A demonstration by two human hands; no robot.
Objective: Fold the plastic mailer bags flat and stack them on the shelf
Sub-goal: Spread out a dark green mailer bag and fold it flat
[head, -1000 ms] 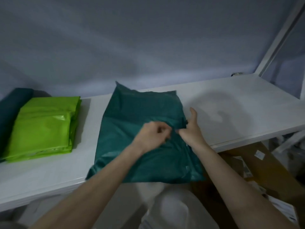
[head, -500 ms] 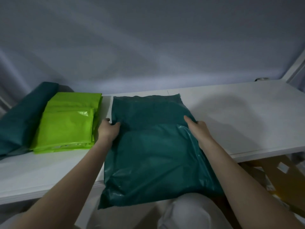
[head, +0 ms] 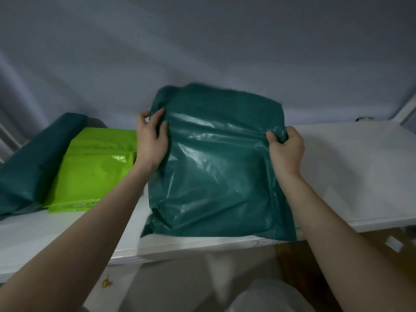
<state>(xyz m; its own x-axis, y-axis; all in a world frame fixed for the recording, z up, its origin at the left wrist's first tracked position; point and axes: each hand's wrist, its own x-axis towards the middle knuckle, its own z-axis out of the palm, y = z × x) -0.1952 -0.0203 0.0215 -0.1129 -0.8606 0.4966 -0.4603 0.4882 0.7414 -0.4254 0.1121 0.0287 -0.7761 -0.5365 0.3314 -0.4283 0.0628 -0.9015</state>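
A dark green plastic mailer bag (head: 216, 167) is lifted at its far end, tilted up off the white shelf (head: 351, 167), with its near edge still resting by the shelf's front. My left hand (head: 151, 140) grips the bag's left edge, thumb on the front face. My right hand (head: 284, 149) grips the bag's right edge with curled fingers. A stack of lime green mailer bags (head: 90, 170) lies flat on the shelf to the left. Another dark green bag (head: 33, 161) lies further left.
A pale wall rises behind the shelf. A white upright post (head: 407, 109) stands at the far right. Below the shelf edge there is a brown cardboard box (head: 382, 244) and something white (head: 265, 296).
Both hands have taken hold of the dark green bag's side edges and raised its far end off the shelf. Earlier the bag lay flat under my hands.
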